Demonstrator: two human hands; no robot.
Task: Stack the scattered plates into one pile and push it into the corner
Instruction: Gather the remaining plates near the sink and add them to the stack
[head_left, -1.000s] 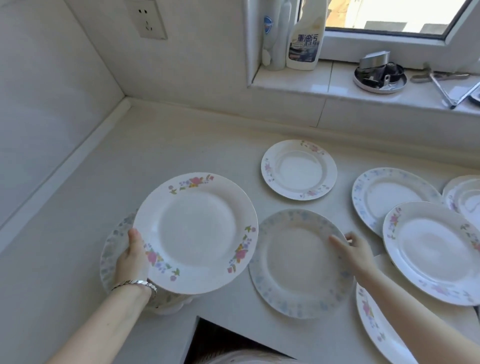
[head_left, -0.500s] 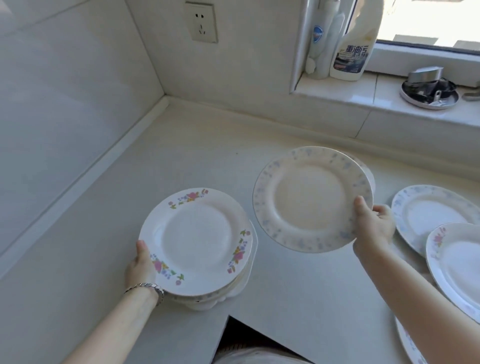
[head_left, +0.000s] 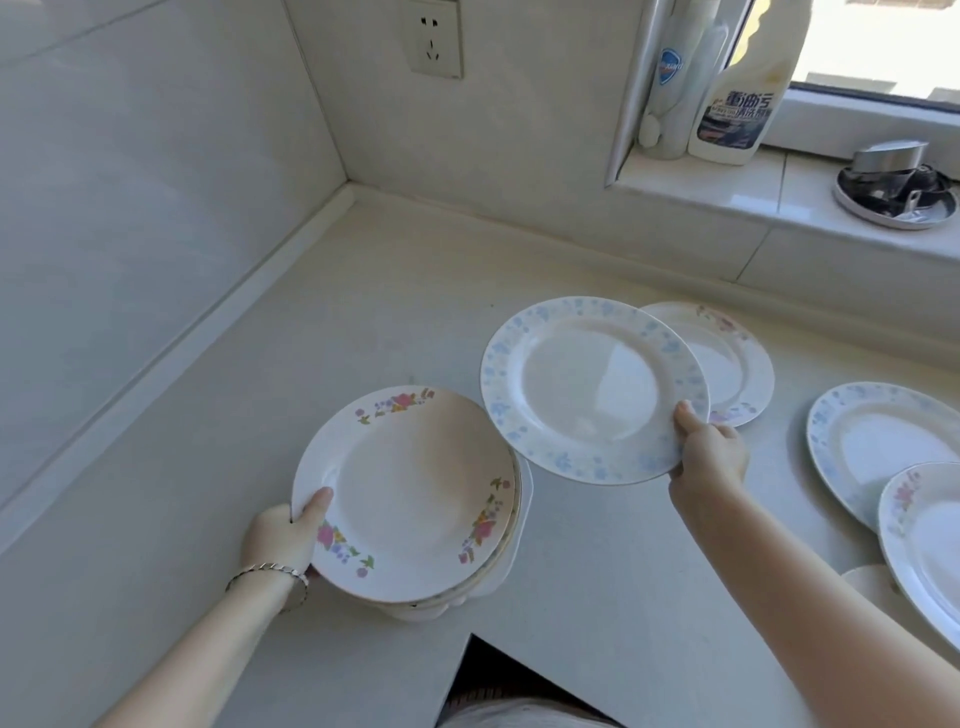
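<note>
A pile of plates sits on the counter at lower left, topped by a white plate with pink flowers. My left hand grips that top plate at its near-left rim. My right hand holds a blue-speckled plate in the air by its right rim, just right of the pile and overlapping its edge. Behind it a small pink-flowered plate lies flat. Two more plates, one blue-rimmed and one pink-flowered, lie at the right edge.
The corner of the counter lies far left where two tiled walls meet. A windowsill at back right carries cleaner bottles and a metal dish. The counter's front edge notches in at bottom centre.
My right hand has lifted the blue-speckled plate off the counter and carried it left toward the pile. My left hand has lowered the pink-flowered plate onto the pile.
</note>
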